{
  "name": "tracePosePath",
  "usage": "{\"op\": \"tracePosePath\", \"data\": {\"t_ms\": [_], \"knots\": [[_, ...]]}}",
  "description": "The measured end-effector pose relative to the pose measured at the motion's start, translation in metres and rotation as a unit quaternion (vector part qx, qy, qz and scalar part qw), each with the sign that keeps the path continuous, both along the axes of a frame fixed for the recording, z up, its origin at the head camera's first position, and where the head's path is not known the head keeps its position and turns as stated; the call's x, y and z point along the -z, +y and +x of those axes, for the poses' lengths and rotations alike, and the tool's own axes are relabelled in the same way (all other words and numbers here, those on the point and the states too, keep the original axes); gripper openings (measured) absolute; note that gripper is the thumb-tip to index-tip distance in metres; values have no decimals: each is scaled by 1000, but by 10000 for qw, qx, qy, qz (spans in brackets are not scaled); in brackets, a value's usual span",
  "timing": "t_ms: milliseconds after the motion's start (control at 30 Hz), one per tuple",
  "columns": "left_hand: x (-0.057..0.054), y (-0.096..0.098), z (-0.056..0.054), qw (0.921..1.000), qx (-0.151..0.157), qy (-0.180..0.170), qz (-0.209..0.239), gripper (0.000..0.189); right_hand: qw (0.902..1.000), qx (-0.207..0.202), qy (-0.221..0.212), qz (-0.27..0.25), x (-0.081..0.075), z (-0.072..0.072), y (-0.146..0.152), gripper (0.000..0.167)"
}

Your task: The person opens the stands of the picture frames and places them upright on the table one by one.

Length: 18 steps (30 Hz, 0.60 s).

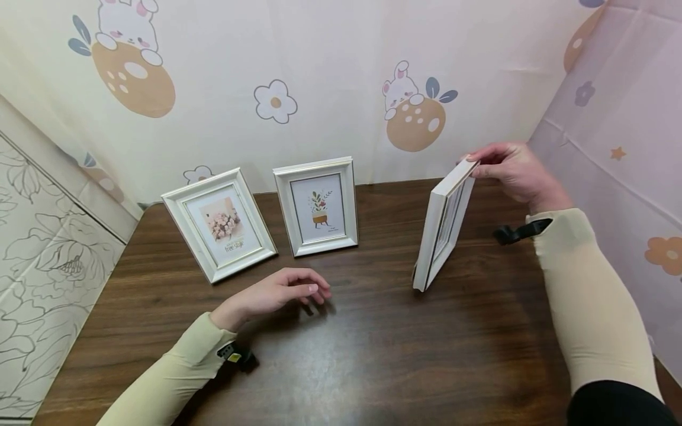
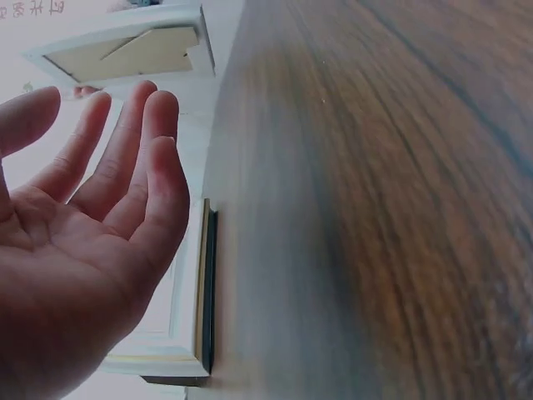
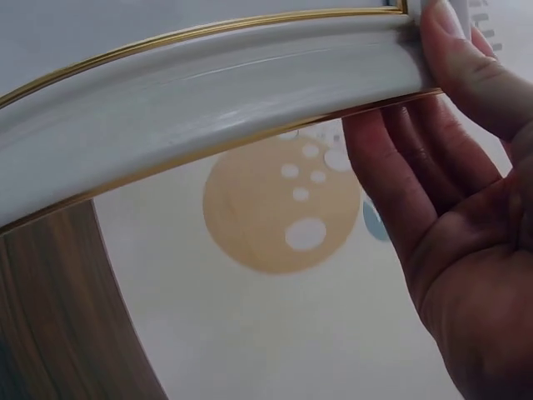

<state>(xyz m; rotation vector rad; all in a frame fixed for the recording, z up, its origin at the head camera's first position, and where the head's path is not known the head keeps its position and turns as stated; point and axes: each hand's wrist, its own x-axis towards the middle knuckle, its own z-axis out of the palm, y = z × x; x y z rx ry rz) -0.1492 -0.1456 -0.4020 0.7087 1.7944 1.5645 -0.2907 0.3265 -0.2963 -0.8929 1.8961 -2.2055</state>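
Observation:
My right hand (image 1: 514, 171) pinches the upper corner of a white picture frame (image 1: 444, 222), thumb on one side and fingers on the other. That frame stands nearly edge-on to the head view, its picture turned to the right and mostly hidden. In the right wrist view its white moulding with gold trim (image 3: 216, 87) runs up to the thumb. My left hand (image 1: 282, 293) is low over the table, holding nothing, with loosely bent fingers. Behind it stand a frame with a potted-plant picture (image 1: 319, 207) and, tilted at the left, one with a pink flower picture (image 1: 221, 225).
The dark wooden table (image 1: 373, 349) carries all three frames. A curtain with rabbits and flowers (image 1: 330, 53) hangs right behind its back edge, and a similar cloth (image 1: 629, 118) closes off the right. A white floral panel (image 1: 48, 284) borders the left side.

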Motion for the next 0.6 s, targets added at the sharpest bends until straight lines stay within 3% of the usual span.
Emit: {"op": "tracePosePath", "data": {"t_ms": [200,600], "knots": [[3,0,-2,9999,-38,94,-94,29,9972,-499,-10,-565,1,2,-10,26],[6,-5,-13,9974,-279,519,-425,28,9913,-978,-35,-879,4,9,-28,20]]}}
